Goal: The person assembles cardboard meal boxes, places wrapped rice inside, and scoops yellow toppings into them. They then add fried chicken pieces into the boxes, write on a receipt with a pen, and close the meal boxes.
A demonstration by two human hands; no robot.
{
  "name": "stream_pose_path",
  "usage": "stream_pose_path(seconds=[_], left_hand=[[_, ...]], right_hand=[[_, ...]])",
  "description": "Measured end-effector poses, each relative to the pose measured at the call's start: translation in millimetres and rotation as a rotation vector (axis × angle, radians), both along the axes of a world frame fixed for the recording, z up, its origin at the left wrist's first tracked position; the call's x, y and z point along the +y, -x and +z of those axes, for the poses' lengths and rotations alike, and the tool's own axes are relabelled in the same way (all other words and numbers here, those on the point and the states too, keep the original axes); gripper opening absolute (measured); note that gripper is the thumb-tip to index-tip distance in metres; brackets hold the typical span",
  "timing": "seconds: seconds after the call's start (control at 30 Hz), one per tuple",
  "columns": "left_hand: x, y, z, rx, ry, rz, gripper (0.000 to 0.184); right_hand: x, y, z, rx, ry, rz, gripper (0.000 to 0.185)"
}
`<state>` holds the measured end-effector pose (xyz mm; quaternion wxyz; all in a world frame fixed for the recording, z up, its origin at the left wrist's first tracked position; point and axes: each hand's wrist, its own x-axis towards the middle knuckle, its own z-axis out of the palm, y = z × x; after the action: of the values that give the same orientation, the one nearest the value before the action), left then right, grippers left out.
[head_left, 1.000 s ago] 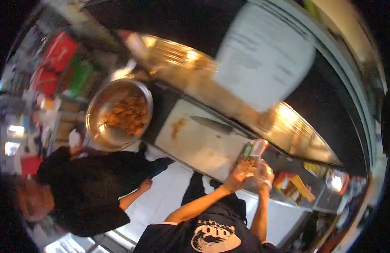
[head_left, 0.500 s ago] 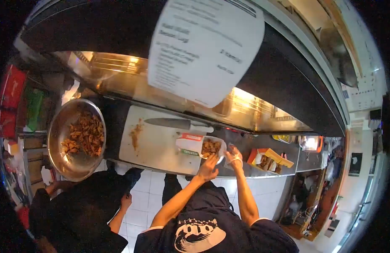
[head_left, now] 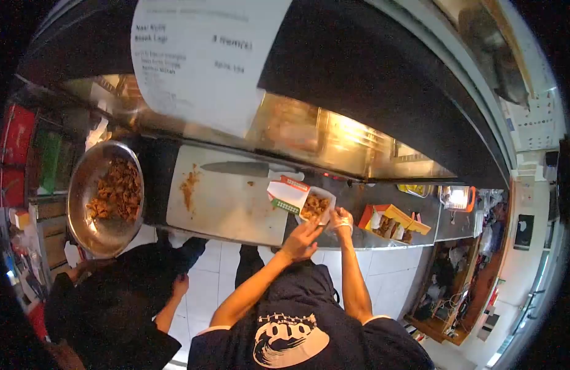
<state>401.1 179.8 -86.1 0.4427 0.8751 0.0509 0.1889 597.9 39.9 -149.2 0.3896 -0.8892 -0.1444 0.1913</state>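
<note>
An open takeaway box [head_left: 289, 193] with a white, red and green lid is filled with brown fried pieces [head_left: 316, 206]. My left hand [head_left: 302, 240] is at the near edge of this box, its fingertips against the rim; whether it grips is unclear. At the box's right corner, my right hand [head_left: 342, 222], in a clear glove, has its fingers closed on the edge. Left of the box lies a white cutting board [head_left: 229, 206] with brown crumbs and a large knife [head_left: 236, 167] along its far side.
At the left, a co-worker [head_left: 112, 302] stands beside a large metal bowl [head_left: 81, 206] of brown pieces. A second open box [head_left: 390, 220] with food sits on the right of the counter. A printed paper [head_left: 199, 61] hangs above, before a lit metal shelf [head_left: 353, 139].
The view has shifted and steadied. Over the last half second, the box has turned slightly and moved off the middle of the board toward its right edge, with both hands still at it.
</note>
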Motion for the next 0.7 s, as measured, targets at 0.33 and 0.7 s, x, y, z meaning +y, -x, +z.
stream_pose_path(seconds=[0.33,0.7], left_hand=[[39,211,1,0.337,0.379,0.725,0.029],[-20,299,-67,0.194,0.420,1.265,0.029]], right_hand=[[39,-27,186,0.196,0.075,0.441,0.031],[260,106,278,0.033,0.119,1.137,0.043]])
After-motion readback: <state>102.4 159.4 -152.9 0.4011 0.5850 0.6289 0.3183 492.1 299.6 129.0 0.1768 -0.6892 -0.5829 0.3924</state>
